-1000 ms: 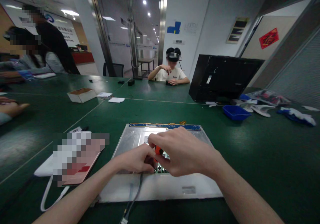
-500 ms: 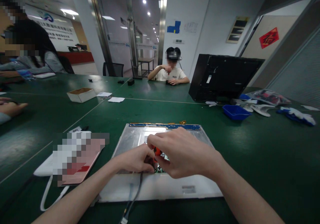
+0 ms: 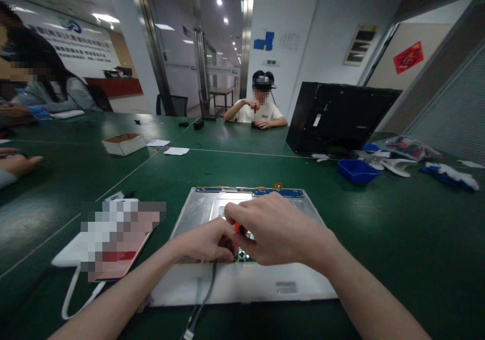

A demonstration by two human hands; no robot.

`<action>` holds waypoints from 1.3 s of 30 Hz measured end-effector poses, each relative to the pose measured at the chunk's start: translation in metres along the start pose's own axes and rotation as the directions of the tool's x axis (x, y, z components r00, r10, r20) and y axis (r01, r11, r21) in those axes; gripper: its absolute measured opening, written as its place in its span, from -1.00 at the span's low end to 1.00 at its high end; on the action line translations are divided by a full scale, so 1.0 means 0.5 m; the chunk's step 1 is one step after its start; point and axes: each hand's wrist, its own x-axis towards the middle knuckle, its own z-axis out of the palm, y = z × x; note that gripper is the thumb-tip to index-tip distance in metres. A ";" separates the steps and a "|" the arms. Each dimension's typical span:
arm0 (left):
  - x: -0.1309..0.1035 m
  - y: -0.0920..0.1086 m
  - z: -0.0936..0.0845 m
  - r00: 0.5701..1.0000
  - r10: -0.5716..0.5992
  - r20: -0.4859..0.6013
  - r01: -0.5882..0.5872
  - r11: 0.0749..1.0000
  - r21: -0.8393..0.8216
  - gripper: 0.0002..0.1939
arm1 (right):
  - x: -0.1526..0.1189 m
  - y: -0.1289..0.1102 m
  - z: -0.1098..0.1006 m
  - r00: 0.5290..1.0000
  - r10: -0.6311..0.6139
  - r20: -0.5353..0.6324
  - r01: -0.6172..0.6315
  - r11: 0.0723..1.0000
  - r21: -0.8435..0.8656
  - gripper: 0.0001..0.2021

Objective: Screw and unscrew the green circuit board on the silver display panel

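A flat silver display panel (image 3: 200,206) lies on the green table, with a white strip along its near side and a blue circuit strip (image 3: 235,192) along its far edge. My right hand (image 3: 278,229) is closed round the orange-and-black handle of a screwdriver (image 3: 239,228), over a green circuit board (image 3: 242,255) at the panel's middle. Beside it, my left hand (image 3: 212,239) rests low on the panel, fingers curled together at the board's left edge. What those fingers hold, if anything, is hidden, as is the screwdriver's tip. A dark cable (image 3: 211,284) runs from under my left hand toward me.
Left of the panel lie a white device with a cable (image 3: 68,251) and a pink object (image 3: 125,264), partly blurred. Farther off are an open box (image 3: 123,145), a black monitor (image 3: 341,117), a blue tray (image 3: 358,171) and gloves (image 3: 450,176). Co-workers sit across and at left.
My right hand has turned slightly about the screwdriver handle, and its fingers sit closer to my left hand. My left hand and the panel stay put. At far left, a standing person has shifted left.
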 end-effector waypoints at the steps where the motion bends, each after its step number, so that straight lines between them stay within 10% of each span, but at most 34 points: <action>1: 0.000 -0.001 0.000 1.000 -0.004 0.005 0.004 1.000 -0.004 -0.89 | 0.000 0.000 0.000 1.000 0.005 0.000 -0.005 1.000 -0.001 -0.91; 39: -0.002 -0.006 0.003 1.000 0.019 -0.018 -0.018 0.998 0.064 -0.92 | 0.000 -0.005 -0.007 1.000 0.006 0.025 -0.006 1.000 0.026 -0.90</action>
